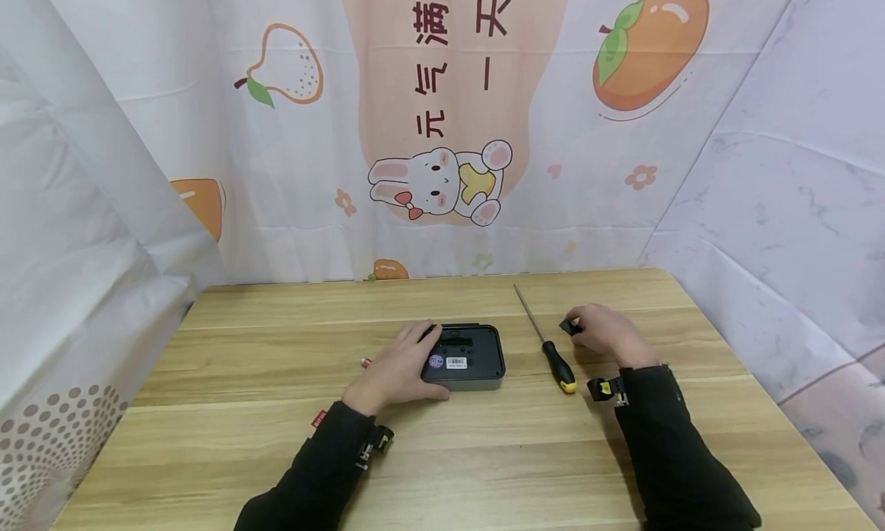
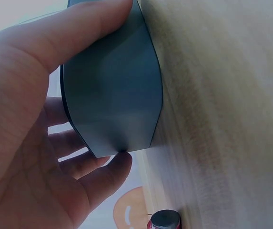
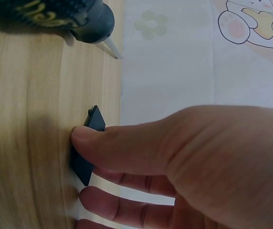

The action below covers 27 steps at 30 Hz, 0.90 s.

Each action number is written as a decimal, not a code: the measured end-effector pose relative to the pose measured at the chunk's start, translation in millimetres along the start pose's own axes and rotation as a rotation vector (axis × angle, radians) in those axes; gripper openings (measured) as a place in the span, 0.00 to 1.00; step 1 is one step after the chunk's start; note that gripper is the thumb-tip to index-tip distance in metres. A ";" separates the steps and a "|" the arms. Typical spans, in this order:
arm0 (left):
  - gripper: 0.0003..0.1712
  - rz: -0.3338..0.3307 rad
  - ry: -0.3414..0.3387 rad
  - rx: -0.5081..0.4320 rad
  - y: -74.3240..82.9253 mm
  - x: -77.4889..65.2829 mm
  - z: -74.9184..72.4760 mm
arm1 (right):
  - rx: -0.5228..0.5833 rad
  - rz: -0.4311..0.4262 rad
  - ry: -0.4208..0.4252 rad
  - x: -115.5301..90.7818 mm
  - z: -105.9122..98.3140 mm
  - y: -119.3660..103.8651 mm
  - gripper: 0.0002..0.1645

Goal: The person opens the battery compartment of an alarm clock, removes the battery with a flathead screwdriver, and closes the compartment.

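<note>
A dark rectangular device (image 1: pixel 477 366) lies back side up on the table, with white and purple labels and a recessed slot that looks like a battery compartment. My left hand (image 1: pixel 401 366) grips its left end; in the left wrist view the thumb lies along one side and the fingers (image 2: pixel 110 174) reach round the end. Farther right, my right hand (image 1: pixel 608 335) pinches a small flat black cover (image 3: pixel 82 164) between thumb and fingers, just above or against the tabletop. Between the hands lies a screwdriver (image 1: pixel 558 368) with a black and yellow handle, its shaft pointing to the back.
A small battery-like cylinder (image 1: pixel 366 362) lies left of my left hand; the left wrist view shows a red one with a dark end (image 2: pixel 166 219). Another red piece (image 1: pixel 319 418) shows beside my left sleeve. Printed curtains stand behind the wooden table (image 1: pixel 263 339) and along both sides.
</note>
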<state>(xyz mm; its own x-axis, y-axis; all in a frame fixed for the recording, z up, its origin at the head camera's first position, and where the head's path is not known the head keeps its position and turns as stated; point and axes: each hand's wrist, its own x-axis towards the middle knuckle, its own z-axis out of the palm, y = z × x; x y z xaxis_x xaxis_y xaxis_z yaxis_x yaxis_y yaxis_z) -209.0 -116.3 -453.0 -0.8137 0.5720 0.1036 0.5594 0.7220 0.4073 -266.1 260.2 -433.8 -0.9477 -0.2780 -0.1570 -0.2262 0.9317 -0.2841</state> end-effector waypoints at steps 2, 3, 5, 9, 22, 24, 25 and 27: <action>0.60 0.000 0.001 0.001 -0.3 0.4 0.4 | 0.000 -0.002 0.000 -0.1 0.0 -0.1 0.22; 0.60 0.001 0.001 0.000 -0.3 0.3 0.5 | 0.000 -0.002 -0.001 -0.1 0.1 0.0 0.22; 0.60 0.003 0.001 0.002 -0.7 0.4 0.7 | 0.004 -0.003 -0.003 -0.2 0.2 0.2 0.22; 0.60 0.006 0.000 0.004 -0.7 -0.3 0.3 | 0.010 0.000 -0.006 -0.4 0.1 0.2 0.22; 0.61 0.007 -0.004 0.007 -0.2 -0.3 -0.4 | 0.062 -0.029 0.048 -1.1 -2.8 -3.2 0.14; 0.61 0.006 -0.005 0.008 -0.3 0.0 -0.2 | 0.076 -0.040 0.076 -1.1 -3.6 -4.3 0.13; 0.61 0.005 -0.005 0.009 -0.3 -0.1 -0.2 | 0.083 -0.049 0.090 -1.1 -4.2 -5.1 0.13; 0.61 0.003 -0.006 0.008 -0.2 0.2 -0.2 | 0.091 -0.071 0.117 -1.0 -5.9 -6.9 0.12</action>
<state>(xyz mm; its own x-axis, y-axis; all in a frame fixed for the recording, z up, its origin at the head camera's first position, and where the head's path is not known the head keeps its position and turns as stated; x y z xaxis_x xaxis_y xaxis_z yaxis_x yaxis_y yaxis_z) -209.3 -116.4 -452.9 -0.8110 0.5765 0.0994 0.5632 0.7235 0.3992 -264.9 255.5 -426.1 -0.9510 -0.3083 -0.0237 -0.2773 0.8843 -0.3757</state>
